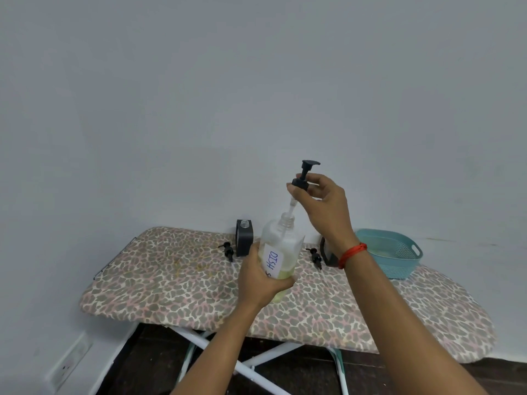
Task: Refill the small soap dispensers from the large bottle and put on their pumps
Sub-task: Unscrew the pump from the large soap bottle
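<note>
My left hand point(261, 276) grips the large clear bottle point(281, 246) labelled "DISH", with yellowish soap low inside. It is held tilted above the ironing board. My right hand point(319, 201) pinches the collar of the bottle's black pump point(303, 175), lifted so that its clear tube still reaches into the neck. A small black dispenser point(244, 238) with an open neck stands behind the bottle on the left. A second dark dispenser point(326, 253) is mostly hidden behind my right wrist. Two small black pumps point(227, 250) point(315, 257) lie loose on the board.
The leopard-print ironing board point(176, 283) stands against a plain wall on crossed white legs. A teal plastic basket point(395, 253) sits at the board's back right. A wall socket point(67, 366) is low on the left.
</note>
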